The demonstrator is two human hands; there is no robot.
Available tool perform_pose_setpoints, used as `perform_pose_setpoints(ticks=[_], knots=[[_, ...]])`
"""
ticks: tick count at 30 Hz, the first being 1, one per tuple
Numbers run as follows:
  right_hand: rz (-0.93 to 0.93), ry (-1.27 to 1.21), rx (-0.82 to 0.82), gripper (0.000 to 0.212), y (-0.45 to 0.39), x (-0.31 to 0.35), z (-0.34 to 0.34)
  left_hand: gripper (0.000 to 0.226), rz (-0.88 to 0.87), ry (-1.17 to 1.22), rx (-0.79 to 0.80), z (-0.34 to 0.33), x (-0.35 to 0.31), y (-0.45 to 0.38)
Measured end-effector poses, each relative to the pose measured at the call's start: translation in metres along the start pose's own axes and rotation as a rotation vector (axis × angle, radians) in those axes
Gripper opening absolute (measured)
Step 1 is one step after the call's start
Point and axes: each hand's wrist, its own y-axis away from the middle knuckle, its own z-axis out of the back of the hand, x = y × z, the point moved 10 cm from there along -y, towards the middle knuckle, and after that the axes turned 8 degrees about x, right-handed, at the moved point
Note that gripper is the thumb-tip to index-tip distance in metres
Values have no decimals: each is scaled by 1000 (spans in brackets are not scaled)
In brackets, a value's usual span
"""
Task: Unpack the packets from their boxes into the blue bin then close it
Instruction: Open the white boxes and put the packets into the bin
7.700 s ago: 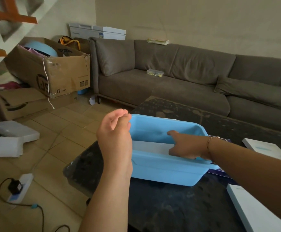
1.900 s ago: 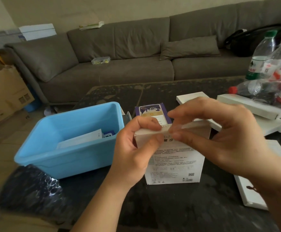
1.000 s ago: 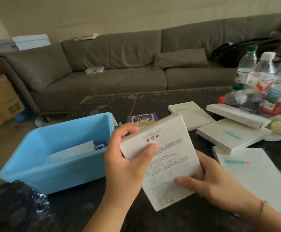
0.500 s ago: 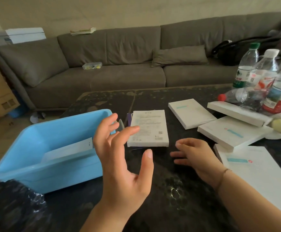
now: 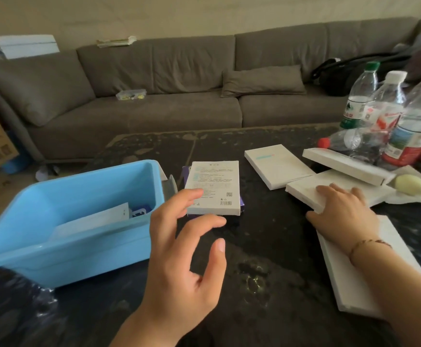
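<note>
Nearest, a large flat white box point(image 5: 362, 269) lying on the dark bench point(image 5: 267, 271) under the right forearm, long axis running away from the viewer. Left hand point(image 5: 182, 256) raised above the bench, fingers spread and loosely bent, holding nothing. Right hand point(image 5: 342, 214) laid flat, fingers straight, on the near corner of another white box point(image 5: 304, 190) (pressing or merely resting, hard to say).

Key relation for the coming move, as a judgement: next box to open lies directly under the right hand, well to the right of the blue bin point(image 5: 61, 236); so any packet drawn from it must travel leftward across the bench, past the left hand, which sits nearer the bin and looks better placed to receive or steady.

Just beyond the left fingertips, a printed white box point(image 5: 214, 187) flat on something purple, its long axis pointing away, just beside the bin's right wall. Whether emptied or not, cannot tell.

Blue bin open, no lid on it; inside, a pale flat packet point(image 5: 91, 219) leaning along the near wall and a small blue-and-white item point(image 5: 139, 211) beside it. Plenty of room left.

Farther right, two more white boxes point(image 5: 277, 165), one tilted point(image 5: 342, 165) across the box under the right hand, then plastic bottles point(image 5: 384, 113). Beyond the bench, a grey sofa point(image 5: 179, 96).
</note>
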Motion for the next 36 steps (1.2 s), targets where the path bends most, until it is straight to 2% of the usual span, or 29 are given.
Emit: perform_pose_setpoints(ticks=[4, 8, 10, 12, 13, 15, 18, 19, 21, 23, 24, 26, 27, 29, 30, 32, 34, 36], knots=[[60, 87, -135, 29, 21, 16, 18, 19, -13, -4, 28, -2, -5, 3], [143, 135, -391, 28, 64, 34, 67, 21, -2, 17, 62, -1, -2, 7], [279, 81, -540, 27, 91, 41, 93, 22, 23, 52, 77, 0, 0, 7], [453, -86, -634, 24, 121, 45, 117, 25, 64, 126, 82, 1, 3, 8], [519, -214, -607, 24, 128, 42, 125, 29, 99, 191, 76, 2, 4, 8], [623, -495, -424, 23, 130, 41, 133, 42, 193, 373, 59, 1, 6, 10], [735, -887, 20, 26, 124, 64, 110, 64, 378, 553, 74, -4, 10, 11], [729, -1017, 185, 27, 122, 72, 93, 69, 490, 648, 139, -14, 17, 13], [672, -1167, 473, 28, 122, 91, 55, 66, 739, 1015, 416, -47, 21, 28], [635, -1186, 593, 26, 126, 105, 28, 43, 937, 1326, 710, -70, 5, 50], [608, -1176, 605, 24, 126, 109, 19, 36, 1025, 1380, 744, -73, 6, 60], [568, -1150, 507, 22, 120, 106, 11, 34, 1157, 1403, 702, -77, 20, 75], [579, -1099, 388, 25, 117, 102, 15, 34, 1178, 1401, 680, -77, 25, 78], [706, -851, 93, 33, 122, 101, 35, 35, 1180, 1392, 654, -75, 31, 77], [798, -740, 11, 37, 130, 108, 41, 35, 1172, 1387, 645, -74, 32, 75], [903, -639, -16, 48, 143, 119, 38, 34, 1159, 1355, 642, -73, 32, 74], [910, -546, -67, 54, 148, 124, 36, 34, 1154, 1327, 649, -74, 32, 74], [888, -547, -85, 51, 147, 124, 36, 34, 1154, 1296, 654, -74, 35, 75]])
